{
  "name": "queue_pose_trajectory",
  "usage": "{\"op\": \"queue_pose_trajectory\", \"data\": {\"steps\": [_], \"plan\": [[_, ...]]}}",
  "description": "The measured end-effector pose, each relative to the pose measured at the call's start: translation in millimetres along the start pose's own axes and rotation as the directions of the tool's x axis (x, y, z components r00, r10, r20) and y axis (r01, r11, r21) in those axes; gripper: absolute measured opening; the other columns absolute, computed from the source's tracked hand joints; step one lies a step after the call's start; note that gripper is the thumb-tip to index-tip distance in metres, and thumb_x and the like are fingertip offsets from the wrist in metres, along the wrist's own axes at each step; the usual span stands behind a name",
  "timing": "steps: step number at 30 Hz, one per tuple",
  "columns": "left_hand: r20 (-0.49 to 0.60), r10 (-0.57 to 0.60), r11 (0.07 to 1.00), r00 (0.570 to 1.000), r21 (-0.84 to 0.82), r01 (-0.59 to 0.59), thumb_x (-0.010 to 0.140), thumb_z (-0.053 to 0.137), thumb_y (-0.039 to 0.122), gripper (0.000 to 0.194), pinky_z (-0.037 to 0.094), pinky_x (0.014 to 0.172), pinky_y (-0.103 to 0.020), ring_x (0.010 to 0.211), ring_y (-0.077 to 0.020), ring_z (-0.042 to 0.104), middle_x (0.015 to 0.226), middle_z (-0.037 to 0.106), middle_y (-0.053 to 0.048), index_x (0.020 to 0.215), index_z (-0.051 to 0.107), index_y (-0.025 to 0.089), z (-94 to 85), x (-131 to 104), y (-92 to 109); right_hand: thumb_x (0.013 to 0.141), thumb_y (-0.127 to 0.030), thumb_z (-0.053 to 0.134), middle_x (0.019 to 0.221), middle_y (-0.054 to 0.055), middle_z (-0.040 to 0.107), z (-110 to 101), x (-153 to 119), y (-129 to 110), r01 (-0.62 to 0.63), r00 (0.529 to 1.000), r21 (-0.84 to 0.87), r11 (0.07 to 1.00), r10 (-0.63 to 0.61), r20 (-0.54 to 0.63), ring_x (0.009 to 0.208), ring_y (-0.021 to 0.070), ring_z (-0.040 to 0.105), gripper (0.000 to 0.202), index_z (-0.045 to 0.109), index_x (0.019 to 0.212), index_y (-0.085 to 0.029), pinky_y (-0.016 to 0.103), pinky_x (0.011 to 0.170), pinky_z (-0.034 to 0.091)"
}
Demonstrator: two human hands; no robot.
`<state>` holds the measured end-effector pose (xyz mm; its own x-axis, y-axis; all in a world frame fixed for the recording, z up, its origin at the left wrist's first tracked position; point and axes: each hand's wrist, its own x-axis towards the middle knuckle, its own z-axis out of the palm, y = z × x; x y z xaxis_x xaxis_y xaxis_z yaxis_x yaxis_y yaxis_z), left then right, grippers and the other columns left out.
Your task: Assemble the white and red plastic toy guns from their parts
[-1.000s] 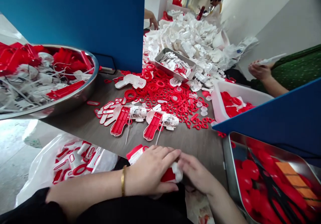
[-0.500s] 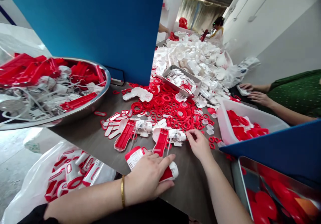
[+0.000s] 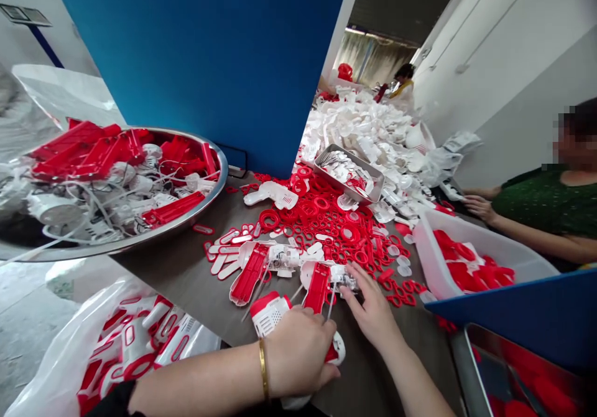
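Left hand [image 3: 301,355]: palm down over the red-and-white casing [image 3: 269,315], fingers curled over its middle; how firmly they press is hidden.
Casing: on the near side of the worktop [image 3: 186,280], its long axis slanting from a vented end at upper left to a rounded white end at lower right, both ends showing beyond the hand.
Right hand [image 3: 373,317]: thumb and forefinger apart at the white barrel end of the right-hand open shell [image 3: 318,283]; whether they pinch it cannot be told.
Open shell: just beyond the left hand's knuckles and to the left of the right hand's fingers. Its barrel runs left to right, its red grip points back towards the person. The right hand is nearer the barrel end, the left nearer the grip's foot.
Second open shell [image 3: 249,274]: just left of the first, similarly turned, farther from the right hand.
Small red parts [image 3: 326,218]: spread beyond both shells.
Steel bowl [image 3: 224,177]: at left, heaped with red and white pieces.
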<state>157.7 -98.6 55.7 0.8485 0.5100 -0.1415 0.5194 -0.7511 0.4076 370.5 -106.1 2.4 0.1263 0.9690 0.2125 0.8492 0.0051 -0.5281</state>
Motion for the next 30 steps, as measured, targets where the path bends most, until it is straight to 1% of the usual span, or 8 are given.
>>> {"op": "queue_pose_trajectory", "data": {"steps": [3, 8, 13, 16, 18, 20, 24, 30], "plan": [[0.066, -0.003, 1.000, 0.998, 0.020, 0.001, 0.076, 0.067, 0.051, 0.046, 0.053, 0.074, -0.043, 0.083, -0.0310, 0.066, 0.093, 0.068, -0.015, 0.099, 0.060, 0.011, -7.9, 3.5, 14.4, 0.086, -0.042, 0.055, 0.125, 0.013, 0.060, 11.5, 2.4, -9.9, -0.060, 0.991, 0.009, 0.998, 0.061, -0.119, 0.118, 0.0301, 0.055, 0.041, 0.063, 0.120, -0.022, 0.054, 0.099, 0.045], [0.147, 0.072, 0.990, 0.986, -0.130, -0.053, 0.079, 0.064, 0.052, 0.048, 0.055, 0.076, -0.046, 0.086, -0.0318, 0.067, 0.097, 0.069, -0.013, 0.107, 0.059, 0.013, -21.9, 8.9, 30.9, 0.081, -0.040, 0.062, 0.119, 0.013, 0.061, 10.3, 15.1, -30.9, -0.086, 0.989, 0.137, 0.987, 0.102, -0.110, 0.115, 0.0268, 0.057, 0.040, 0.066, 0.115, -0.020, 0.046, 0.101, 0.045], [0.116, 0.093, 0.985, 0.989, -0.159, -0.074, 0.081, 0.063, 0.044, 0.043, 0.053, 0.082, -0.048, 0.092, -0.0326, 0.066, 0.099, 0.068, -0.014, 0.110, 0.059, 0.013, -11.1, 29.1, 21.9, 0.085, -0.040, 0.055, 0.113, 0.013, 0.065, -37.1, 70.2, -11.6, -0.085, 0.943, 0.219, 0.972, 0.149, -0.296, 0.109, 0.0248, 0.058, 0.032, 0.067, 0.104, -0.016, 0.043, 0.098, 0.045], [0.182, 0.103, 0.982, 0.978, -0.178, -0.070, 0.080, 0.063, 0.042, 0.043, 0.053, 0.084, -0.048, 0.096, -0.0331, 0.065, 0.102, 0.068, -0.015, 0.112, 0.059, 0.013, -6.3, 38.7, 19.6, 0.088, -0.040, 0.047, 0.109, 0.015, 0.064, -70.2, 111.2, 4.3, -0.158, 0.871, 0.237, 0.958, 0.249, -0.424, 0.098, 0.0239, 0.060, 0.038, 0.061, 0.109, -0.012, 0.042, 0.086, 0.049], [0.247, 0.099, 0.981, 0.964, -0.188, -0.053, 0.081, 0.062, 0.038, 0.043, 0.051, 0.088, -0.048, 0.101, -0.0332, 0.064, 0.106, 0.067, -0.016, 0.116, 0.059, 0.013, -6.2, 42.2, 19.3, 0.089, -0.038, 0.045, 0.104, 0.013, 0.066, -79.4, 122.4, 5.0, -0.172, 0.858, 0.252, 0.952, 0.270, -0.437, 0.090, 0.0209, 0.062, 0.037, 0.061, 0.110, -0.012, 0.037, 0.080, 0.050], [0.301, 0.103, 0.979, 0.948, -0.201, -0.042, 0.081, 0.061, 0.035, 0.046, 0.050, 0.092, -0.048, 0.105, -0.0327, 0.062, 0.110, 0.066, -0.016, 0.122, 0.057, 0.013, -7.5, 44.5, 17.8, 0.088, -0.036, 0.049, 0.094, 0.007, 0.068, -75.0, 116.0, -4.1, -0.152, 0.893, 0.254, 0.955, 0.243, -0.379, 0.082, 0.0171, 0.063, 0.029, 0.064, 0.104, -0.016, 0.032, 0.076, 0.051], [0.378, 0.117, 0.974, 0.918, -0.223, -0.032, 0.083, 0.055, 0.029, 0.055, 0.048, 0.094, -0.046, 0.108, -0.0316, 0.061, 0.116, 0.065, -0.017, 0.136, 0.048, 0.014, -10.1, 47.8, 10.8, 0.088, -0.026, 0.054, 0.089, 0.003, 0.069, -47.4, 72.3, -33.7, -0.025, 0.988, 0.254, 0.967, 0.062, -0.140, 0.083, 0.0142, 0.064, 0.015, 0.068, 0.093, -0.020, 0.028, 0.078, 0.050], [0.452, 0.114, 0.977, 0.885, -0.214, -0.017, 0.084, 0.052, 0.025, 0.060, 0.048, 0.095, -0.047, 0.108, -0.0325, 0.061, 0.122, 0.063, -0.017, 0.142, 0.042, 0.016, -15.9, 50.6, 4.4, 0.089, -0.021, 0.055, 0.088, 0.003, 0.069, -40.1, 26.5, -45.3, -0.058, 0.998, 0.292, 0.955, 0.063, -0.008, 0.081, 0.0136, 0.064, 0.013, 0.067, 0.094, -0.021, 0.027, 0.074, 0.051]]}}
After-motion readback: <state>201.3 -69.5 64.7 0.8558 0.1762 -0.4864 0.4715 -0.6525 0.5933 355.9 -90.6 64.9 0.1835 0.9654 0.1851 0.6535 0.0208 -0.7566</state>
